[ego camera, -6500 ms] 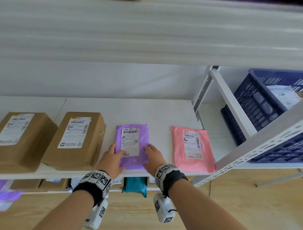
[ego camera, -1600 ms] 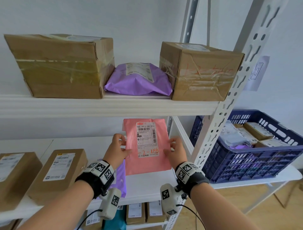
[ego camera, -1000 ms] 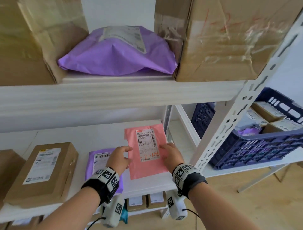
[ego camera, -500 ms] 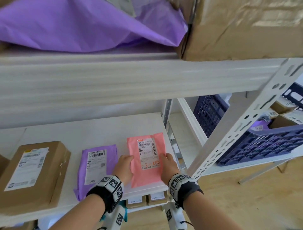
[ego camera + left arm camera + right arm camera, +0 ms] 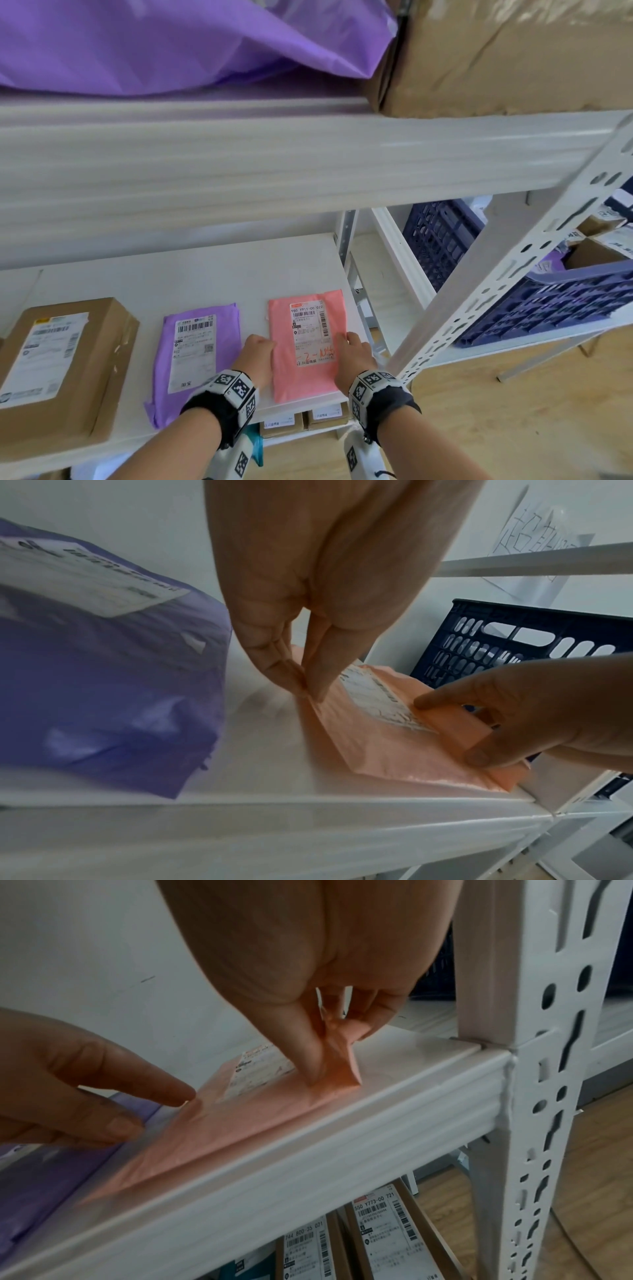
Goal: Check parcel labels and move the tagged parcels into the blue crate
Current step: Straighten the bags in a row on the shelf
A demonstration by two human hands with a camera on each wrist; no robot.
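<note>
My left hand [image 5: 257, 356] pinches the pink parcel's [image 5: 308, 370] left edge, my right hand [image 5: 354, 356] its lifted right edge. It lies flat on the shelf [image 5: 219, 274], white label up with red handwriting. At two o'clock, the blue crate [image 5: 548, 308] holds boxes and mailers.

bright even light; edges blurred, warped.

Both forearms are reaching forward side by side, the left hand [image 5: 257, 356] pinching the left edge of the flat pink plastic mailer [image 5: 305, 373] and the right hand [image 5: 354, 359] pinching its right edge.
</note>
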